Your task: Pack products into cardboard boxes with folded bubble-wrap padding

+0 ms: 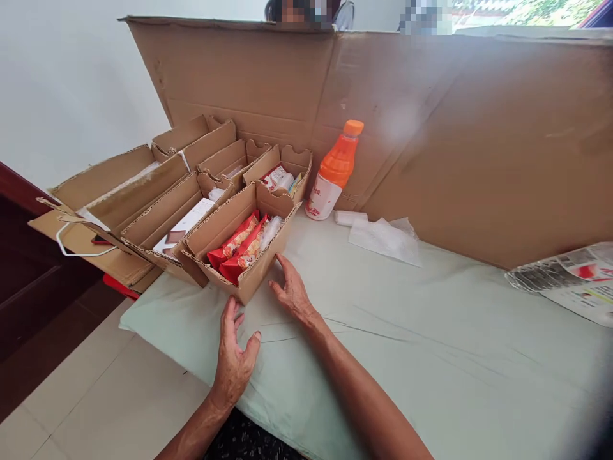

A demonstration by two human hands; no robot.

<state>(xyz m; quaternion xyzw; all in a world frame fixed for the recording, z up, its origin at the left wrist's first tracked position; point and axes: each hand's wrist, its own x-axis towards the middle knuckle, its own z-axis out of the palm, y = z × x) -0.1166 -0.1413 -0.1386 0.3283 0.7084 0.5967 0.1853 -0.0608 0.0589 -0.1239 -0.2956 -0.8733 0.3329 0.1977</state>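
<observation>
Nearest to me is an open cardboard box [261,281] with red snack packets [239,246] and a clear plastic-wrapped item [271,231] inside. My left hand [235,358] is at the box's near corner, fingertips at its lower edge, thumb spread away. Along the box's right side, my right hand [291,287] has its fingers stretched out by the wall. Whether either hand presses on the cardboard I cannot tell. Neither hand is wrapped round anything. To the left stands another box [158,220] holding a white printed carton [184,227].
More cardboard boxes [211,150] crowd the table's back left. An orange-capped bottle [330,172] stands before a tall cardboard panel [431,140]. A white roll [351,218] and thin sheet [387,239] lie nearby. Plastic packaging [569,278] lies at the right of the pale green tablecloth [431,358].
</observation>
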